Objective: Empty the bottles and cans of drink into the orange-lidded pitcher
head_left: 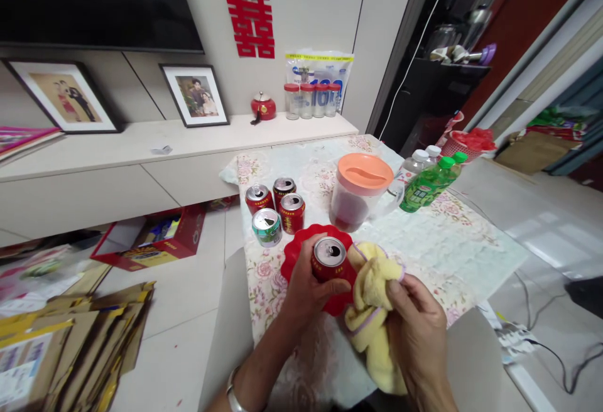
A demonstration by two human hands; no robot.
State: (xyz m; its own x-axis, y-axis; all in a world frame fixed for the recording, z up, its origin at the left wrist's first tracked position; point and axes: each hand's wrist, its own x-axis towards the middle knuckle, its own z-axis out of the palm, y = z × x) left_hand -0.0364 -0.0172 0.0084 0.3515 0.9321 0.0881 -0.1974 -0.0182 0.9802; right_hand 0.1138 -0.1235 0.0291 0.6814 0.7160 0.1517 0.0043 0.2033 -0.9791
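Cylindrical red metal can [329,259] in left hand [306,286], fluffy yellow cloth [372,302] alongside.

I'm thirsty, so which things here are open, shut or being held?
red can, top open, gripped by left hand
yellow cloth, bunched in right hand
four cans, upright on the table
pitcher, orange lid on
green bottles, capped
red plate, beneath the held can

The room is bright, with soft, even light. Most of it comes from the right, where the floor [541,230] past the table's [471,242] right edge shines white. The top of the red can [330,252] glints. Shadows are faint. Straight lines bend near the picture's edges. The yellow cloth [372,299] looks a bit blurry.
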